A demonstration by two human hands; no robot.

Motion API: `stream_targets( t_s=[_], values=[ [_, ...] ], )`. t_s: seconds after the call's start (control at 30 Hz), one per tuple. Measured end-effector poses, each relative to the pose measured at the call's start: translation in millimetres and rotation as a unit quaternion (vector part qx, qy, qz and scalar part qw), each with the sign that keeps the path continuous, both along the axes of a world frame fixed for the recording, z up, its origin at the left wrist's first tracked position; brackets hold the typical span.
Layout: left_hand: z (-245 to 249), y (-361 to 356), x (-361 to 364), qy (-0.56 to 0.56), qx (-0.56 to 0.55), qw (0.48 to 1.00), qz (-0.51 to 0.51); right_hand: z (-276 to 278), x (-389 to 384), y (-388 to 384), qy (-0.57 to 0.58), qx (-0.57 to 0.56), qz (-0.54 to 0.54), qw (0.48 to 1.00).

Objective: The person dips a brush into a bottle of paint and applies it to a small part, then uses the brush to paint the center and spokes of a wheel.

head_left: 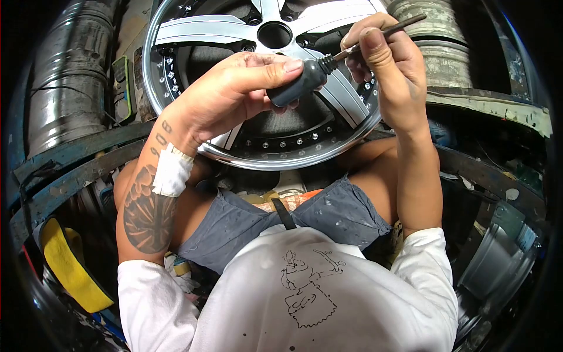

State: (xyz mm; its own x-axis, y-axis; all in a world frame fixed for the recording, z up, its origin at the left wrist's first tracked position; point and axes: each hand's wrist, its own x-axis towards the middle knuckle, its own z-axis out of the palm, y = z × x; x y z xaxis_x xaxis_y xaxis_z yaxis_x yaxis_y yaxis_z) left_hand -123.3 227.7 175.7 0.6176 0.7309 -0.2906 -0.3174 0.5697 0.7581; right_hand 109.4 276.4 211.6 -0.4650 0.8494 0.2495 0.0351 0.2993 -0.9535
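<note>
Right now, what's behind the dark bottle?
Behind the bottle: a silver spoke of the alloy wheel, partly covered by bottle and left hand. The brush in the right hand has its tip hidden in the neck.

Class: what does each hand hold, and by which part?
The left hand grips a small dark bottle round its body. The right hand pinches a thin brush by its handle, tip at the bottle's neck.
</note>
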Motion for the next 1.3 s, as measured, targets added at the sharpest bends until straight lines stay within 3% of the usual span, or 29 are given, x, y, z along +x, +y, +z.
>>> stream_targets(
  t_s=[0.03, 0.13, 0.27, 0.37, 0.53, 0.63, 0.9, 1.3],
  values=[
    [2.0, -0.9, 1.7, 0.027, 0.014, 0.999, 0.02, -0.4, 1.3, 0.6, -0.013, 0.009, 0.013, 1.0],
    [12.8, -5.5, 11.0, 0.08, 0.049, 0.993, 0.069, 3.3, 0.8, 0.5, -0.021, -0.121, -0.009, 0.992],
    [17.5, -5.5, 13.5, 0.119, 0.086, 0.983, 0.106, 1.4, -8.0, 0.4, 0.052, -0.27, -0.098, 0.957],
    [23.1, -5.7, 11.8, 0.161, 0.107, 0.976, 0.101, 2.5, -13.9, -1.5, 0.061, -0.243, -0.159, 0.955],
    [24.5, -4.6, 6.1, 0.184, 0.107, 0.975, 0.068, 0.8, 5.9, -4.1, -0.041, 0.064, -0.057, 0.995],
    [25.4, -5.8, 3.6, 0.236, 0.136, 0.96, 0.067, 3.3, 15.1, -3.4, 0.003, 0.09, -0.05, 0.995],
    [31.5, -10.1, -1.8, 0.258, 0.158, 0.949, 0.086, 4.4, 25.8, 1.0, 0.072, 0.031, -0.045, 0.996],
    [30.2, -10.3, -7.5, 0.249, 0.157, 0.953, 0.068, 5.0, 30.6, 1.7, 0.131, 0.056, -0.071, 0.987]
  ],
)
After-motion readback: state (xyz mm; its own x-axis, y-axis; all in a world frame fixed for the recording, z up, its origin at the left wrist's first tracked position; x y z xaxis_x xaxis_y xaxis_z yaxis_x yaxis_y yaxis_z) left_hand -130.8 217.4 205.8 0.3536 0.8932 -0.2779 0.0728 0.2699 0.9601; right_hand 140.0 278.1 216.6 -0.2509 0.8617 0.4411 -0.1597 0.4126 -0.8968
